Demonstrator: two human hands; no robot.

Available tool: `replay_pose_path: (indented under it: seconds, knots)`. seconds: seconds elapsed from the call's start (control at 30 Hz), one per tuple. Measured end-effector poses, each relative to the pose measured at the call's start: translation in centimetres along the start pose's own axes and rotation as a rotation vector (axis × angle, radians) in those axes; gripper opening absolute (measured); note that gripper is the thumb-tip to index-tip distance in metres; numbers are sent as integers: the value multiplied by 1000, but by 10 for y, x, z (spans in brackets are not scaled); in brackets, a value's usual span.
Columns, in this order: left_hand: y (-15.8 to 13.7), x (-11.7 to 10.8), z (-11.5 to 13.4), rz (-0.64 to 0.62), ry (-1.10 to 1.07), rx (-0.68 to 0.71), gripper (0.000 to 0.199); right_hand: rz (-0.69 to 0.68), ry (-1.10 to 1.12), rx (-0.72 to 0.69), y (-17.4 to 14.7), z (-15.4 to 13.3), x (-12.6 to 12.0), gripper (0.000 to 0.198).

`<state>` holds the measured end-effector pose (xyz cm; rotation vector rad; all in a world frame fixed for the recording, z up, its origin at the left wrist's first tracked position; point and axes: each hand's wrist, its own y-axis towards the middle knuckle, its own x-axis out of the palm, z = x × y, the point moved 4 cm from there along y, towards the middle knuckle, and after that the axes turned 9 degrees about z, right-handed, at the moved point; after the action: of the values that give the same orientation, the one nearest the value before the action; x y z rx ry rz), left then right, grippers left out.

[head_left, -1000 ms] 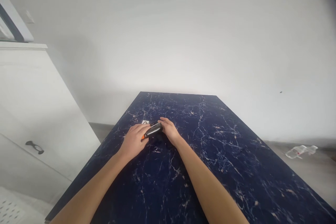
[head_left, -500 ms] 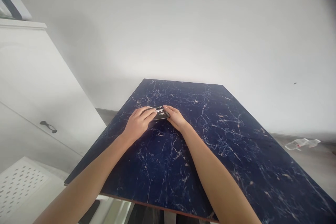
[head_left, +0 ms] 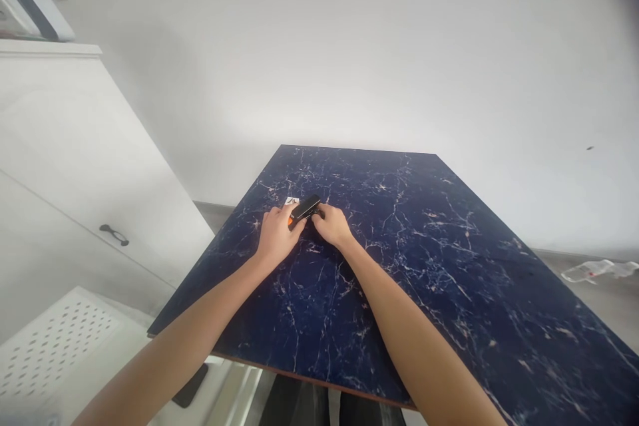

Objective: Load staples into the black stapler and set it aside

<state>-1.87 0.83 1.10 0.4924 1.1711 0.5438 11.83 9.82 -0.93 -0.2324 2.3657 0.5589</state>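
Note:
A long black stapler [head_left: 306, 208] with an orange part at its near-left end is held at a slant over the middle of the table. My left hand [head_left: 277, 236] is closed around its left end, thumb on the near side and fingers on the far side. With curled fingers, my right hand [head_left: 332, 224] grips a small dark part at the stapler's right side; its fingertips are partly hidden. Just behind my left fingers lies a small white piece with black marks [head_left: 292, 201], partly covered by the hand.
The blue marble-patterned table [head_left: 424, 246] reaches to a white wall [head_left: 349, 46]. A white cabinet [head_left: 90, 146] with a dark handle [head_left: 114, 235] stands left. A perforated white panel [head_left: 60, 339] and a dark phone-like object [head_left: 190, 386] are lower left. Clear plastic [head_left: 596, 271] lies beyond the table's right side.
The stapler's metal inner part showed between my hands before; now its black top is turned up and slanted. My right fingers have curled in closer. The view has shifted slightly.

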Motion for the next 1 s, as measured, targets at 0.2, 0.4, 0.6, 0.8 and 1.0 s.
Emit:
replay_pose_path:
  seconds: [0.2,0.4,0.6,0.8,1.0]
  knots:
    - [7,11,-11,-34,58,28,35,95,-234,-10,-9,-6,7,28]
    - [17,7,-29,-75,13,13,41,-5,-338,-19,-6,-21,23,33]
    - [12,-18,-59,-353,-57,107,75,10,-350,-81,-2,-22,27,22]
    - [20,-33,-78,-465,-155,52,54,12,-355,-134,-6,-22,23,20]
    - [31,-46,-96,-257,-67,-126,52,-47,-365,-114,-6,-26,23,27]
